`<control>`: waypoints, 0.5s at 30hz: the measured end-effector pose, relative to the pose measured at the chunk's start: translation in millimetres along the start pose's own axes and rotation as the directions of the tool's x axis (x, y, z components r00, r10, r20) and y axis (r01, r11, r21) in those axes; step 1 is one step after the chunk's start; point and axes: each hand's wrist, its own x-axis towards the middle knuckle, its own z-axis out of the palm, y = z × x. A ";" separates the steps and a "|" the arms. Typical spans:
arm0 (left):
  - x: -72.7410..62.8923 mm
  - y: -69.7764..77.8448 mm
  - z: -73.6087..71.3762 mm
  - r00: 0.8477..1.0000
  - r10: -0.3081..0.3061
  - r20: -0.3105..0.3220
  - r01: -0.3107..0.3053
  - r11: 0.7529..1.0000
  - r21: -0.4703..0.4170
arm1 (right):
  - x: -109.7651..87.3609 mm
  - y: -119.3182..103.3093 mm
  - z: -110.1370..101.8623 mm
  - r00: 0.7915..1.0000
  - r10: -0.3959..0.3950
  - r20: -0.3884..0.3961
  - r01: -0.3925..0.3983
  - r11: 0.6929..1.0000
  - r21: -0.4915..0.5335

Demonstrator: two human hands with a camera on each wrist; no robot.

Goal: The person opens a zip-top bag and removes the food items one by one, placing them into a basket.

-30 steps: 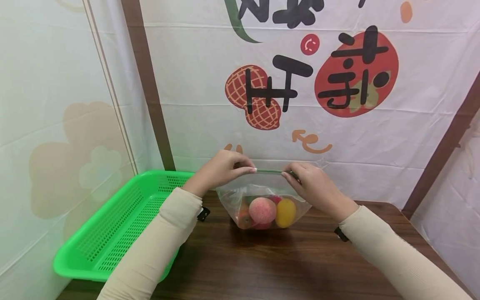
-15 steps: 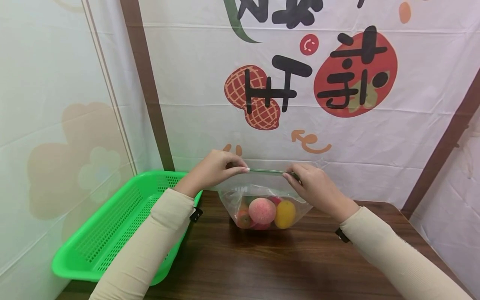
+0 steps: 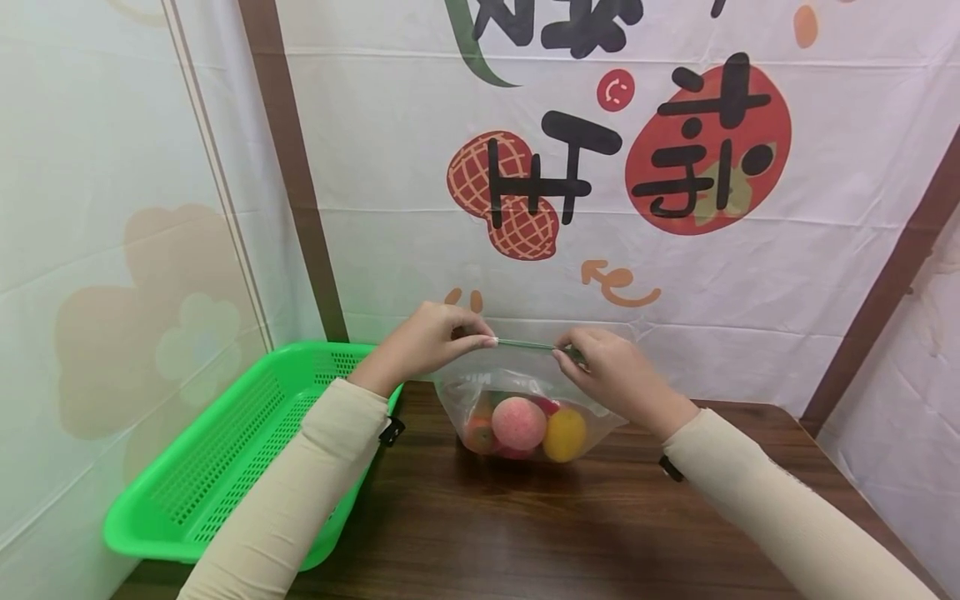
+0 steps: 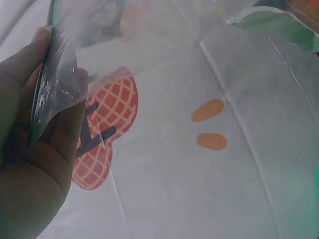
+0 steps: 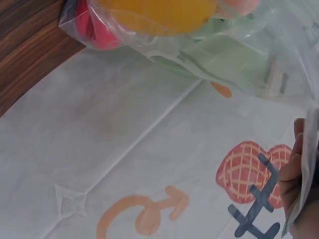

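1. Far left, toward ten o'clock from the clear bag, I see a pale side curtain [image 3: 82, 158] printed with a big faded flower [image 3: 150, 308].
2. At nine o'clock from the bag sits a green basket [image 3: 150, 546], long and slatted with holes, on the brown wooden table [image 3: 517, 542]. The left sleeve [image 3: 300, 483], cream-coloured, crosses in front of it.
3. At ten o'clock from the fruit is the left hand [image 3: 427, 340]. Thumb and fingers pinch the bag's green top strip [image 3: 525, 343] near its left end. A black strap [image 3: 392, 431] shows at the cuff.
4. In the middle hangs the clear bag [image 3: 517, 365], stretched between both hands above the table's far part; I can't tell whether its bottom touches the wood. Inside, a pink fruit [image 3: 519, 423] sits in front, with an orange one [image 3: 480, 435] at its nine o'clock, a yellow one [image 3: 565, 434] at three and something red [image 3: 547, 406] at two.
5. Behind, at twelve o'clock, the white back curtain [image 3: 390, 208] carries a red peanut print [image 3: 525, 235].
6. At two o'clock from the fruit, the right hand [image 3: 611, 367] pinches the same strip, thumb against fingertips.
7. Farthest right, the right sleeve [image 3: 772, 508] slants down toward four o'clock, over the table.
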 end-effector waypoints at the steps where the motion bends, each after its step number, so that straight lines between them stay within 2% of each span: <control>1: -0.1 0.0 0.3 1.000 -0.001 0.002 0.001 1.000 0.003 | 1.5 -0.6 2.0 1.000 -0.008 0.002 0.008 1.000 0.002; 15: -0.1 2.2 2.0 1.000 0.002 -0.004 -0.001 1.000 0.010 | 18.6 -7.4 21.8 0.998 -0.065 -0.011 0.065 0.998 0.009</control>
